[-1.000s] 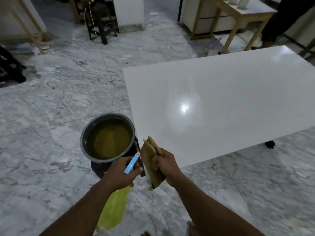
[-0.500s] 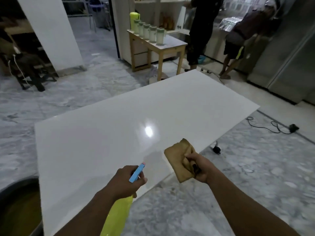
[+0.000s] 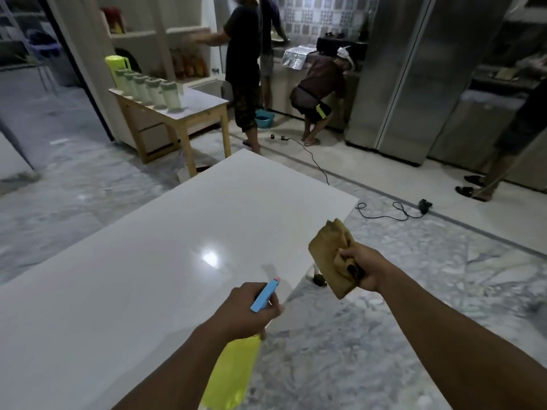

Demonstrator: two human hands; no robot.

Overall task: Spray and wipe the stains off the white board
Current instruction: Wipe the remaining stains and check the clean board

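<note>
grip: left hand (image 3: pixel 248 306) wrapped round spray bottle (image 3: pixel 233 371), right hand (image 3: pixel 364 269) clutching cloth (image 3: pixel 328 253) | board: white board (image 3: pixel 148 276) flat, front-left, under nozzle (image 3: pixel 265 294) | risk: nozzle close to board edge, likely overspray onto marble floor (image 3: pixel 384 335), slip hazard; no stains discernible, easy to miss spots

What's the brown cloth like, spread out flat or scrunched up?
Scrunched up. The cloth shows bunched folds where the right hand grips it, and it isn't laid flat on anything.

Left hand (image 3: pixel 247 306) grips yellow spray bottle (image 3: pixel 233 377) over white board (image 3: pixel 148 276); right hand (image 3: pixel 362 269) holds brown cloth (image 3: pixel 328 250)
</note>
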